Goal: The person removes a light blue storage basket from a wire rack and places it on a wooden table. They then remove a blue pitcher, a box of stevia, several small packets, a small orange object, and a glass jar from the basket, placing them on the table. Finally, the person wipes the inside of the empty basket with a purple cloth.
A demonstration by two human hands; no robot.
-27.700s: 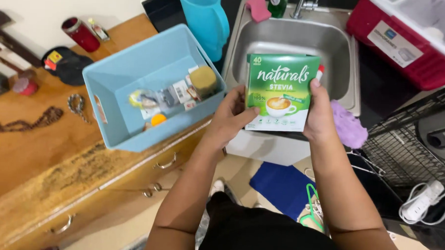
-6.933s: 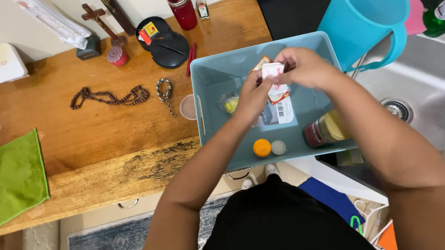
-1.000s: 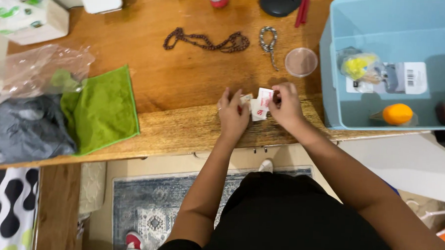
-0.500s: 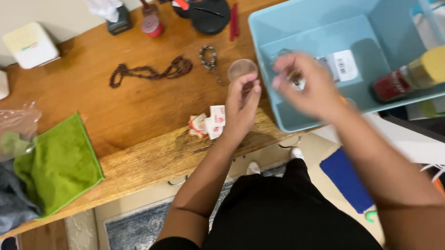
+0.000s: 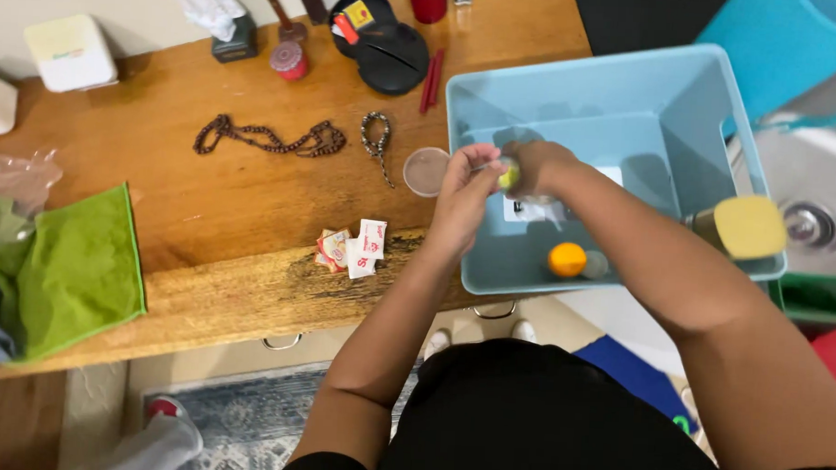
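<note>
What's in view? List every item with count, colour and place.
bin: 1, light blue, right end of counter
orange ball: 1, orange, in bin
jar: 1, yellow lid, at bin's right wall
sachets: small pile, white and red, counter front edge
clear lid: 1, clear, counter left of bin
bead chain: 1, brown, mid counter
short bead loop: 1, dark, right of chain
green cloth: 1, green, counter left
white box: 1, white, back left
black disc: 1, black, back of counter
counter: 1, wood
left hand: over bin edge, pinching small yellow-green item
right hand: over bin, on same item
</note>
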